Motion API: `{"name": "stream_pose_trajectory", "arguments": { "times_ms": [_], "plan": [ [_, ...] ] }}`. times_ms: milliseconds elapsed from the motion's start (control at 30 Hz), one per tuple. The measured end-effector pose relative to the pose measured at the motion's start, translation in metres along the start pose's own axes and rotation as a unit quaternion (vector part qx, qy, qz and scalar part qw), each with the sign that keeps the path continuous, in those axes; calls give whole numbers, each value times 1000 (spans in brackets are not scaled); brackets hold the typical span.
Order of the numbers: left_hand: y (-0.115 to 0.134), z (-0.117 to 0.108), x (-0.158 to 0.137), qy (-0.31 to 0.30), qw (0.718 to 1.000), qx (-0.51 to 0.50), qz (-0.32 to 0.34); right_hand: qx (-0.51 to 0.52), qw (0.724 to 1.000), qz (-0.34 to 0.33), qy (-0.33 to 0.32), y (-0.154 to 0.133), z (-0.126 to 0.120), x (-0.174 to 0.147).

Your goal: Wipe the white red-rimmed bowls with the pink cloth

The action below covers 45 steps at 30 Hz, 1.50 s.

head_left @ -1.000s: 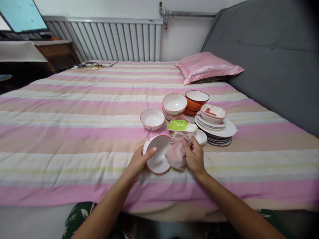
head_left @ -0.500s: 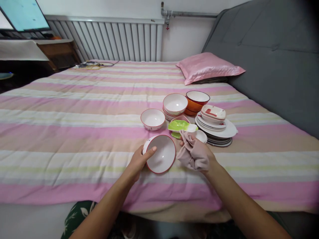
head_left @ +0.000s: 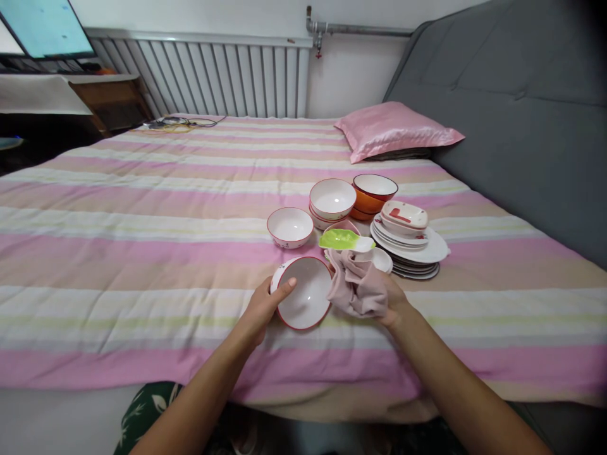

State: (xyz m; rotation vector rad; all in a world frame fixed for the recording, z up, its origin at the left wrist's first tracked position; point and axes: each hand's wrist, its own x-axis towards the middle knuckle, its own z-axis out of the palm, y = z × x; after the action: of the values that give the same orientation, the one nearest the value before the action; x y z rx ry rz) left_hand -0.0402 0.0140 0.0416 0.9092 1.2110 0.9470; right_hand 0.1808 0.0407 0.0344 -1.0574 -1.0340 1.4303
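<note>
My left hand (head_left: 266, 306) grips a white bowl (head_left: 306, 297) with a red rim by its left side, thumb inside, the bowl tilted with its mouth facing me. A crumpled pinkish-grey cloth (head_left: 358, 285) is bunched in my right hand (head_left: 392, 301) and covers most of its fingers. The cloth is at the bowl's right rim; whether it touches I cannot tell. Just beyond stand another white bowl (head_left: 290, 227), stacked white bowls (head_left: 332, 197) and a green leaf-shaped dish (head_left: 340, 239). A small white dish (head_left: 382, 260) is partly hidden behind the cloth.
Stacked plates (head_left: 435, 248) topped by small rectangular dishes (head_left: 404, 216) stand to the right. Orange bowls (head_left: 367, 201) are behind them. Everything rests on a striped bedspread (head_left: 156, 265). A pink pillow (head_left: 398, 131) lies by the grey headboard (head_left: 512, 120); cables (head_left: 190, 122) lie at the far left.
My right hand has moved left with the cloth, bringing it up to the bowl's right rim. My left hand and the bowl have stayed nearly still.
</note>
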Motion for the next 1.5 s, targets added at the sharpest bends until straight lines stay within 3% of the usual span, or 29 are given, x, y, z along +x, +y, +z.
{"name": "stream_pose_trajectory", "arguments": {
  "times_ms": [167, 300, 433, 667, 833, 933, 1000, 1033, 1100, 1167, 1333, 1500],
  "plan": [
    [0, 0, 2, 21, 999, -43, -25, 93, 987, 111, -64, 0, 4, -1],
    [3, -3, 4, 40, 993, -94, -64, 190, 971, 144, -32, 4, -3, -5],
    [5, -11, 6, 66, 988, -124, -62, 267, 955, 126, 15, 10, -3, -9],
    [14, -28, 10, 130, 985, -111, -38, 174, 977, 122, -10, 17, 4, -2],
    [18, -30, 9, 156, 982, -102, -38, 76, 985, 142, -66, 0, -5, -2],
    [17, -29, 9, 156, 982, -102, -39, 26, 996, 87, 8, -11, -13, -9],
    [16, -29, 10, 165, 980, -103, -46, -60, 995, -2, 82, -16, -17, -14],
    [16, -29, 10, 168, 979, -103, -48, -131, 983, -61, 111, -17, -19, -17],
    [15, -29, 11, 169, 979, -105, -46, -291, 931, -175, 134, -20, -22, -22],
    [15, -29, 12, 164, 980, -104, -43, -411, 879, -224, 94, -21, -24, -26],
    [14, -30, 12, 164, 982, -87, -43, -516, 832, -174, -104, -18, -26, -30],
    [14, -30, 11, 165, 981, -94, -45, -557, 806, -139, -147, -11, -29, -31]
  ]
}}
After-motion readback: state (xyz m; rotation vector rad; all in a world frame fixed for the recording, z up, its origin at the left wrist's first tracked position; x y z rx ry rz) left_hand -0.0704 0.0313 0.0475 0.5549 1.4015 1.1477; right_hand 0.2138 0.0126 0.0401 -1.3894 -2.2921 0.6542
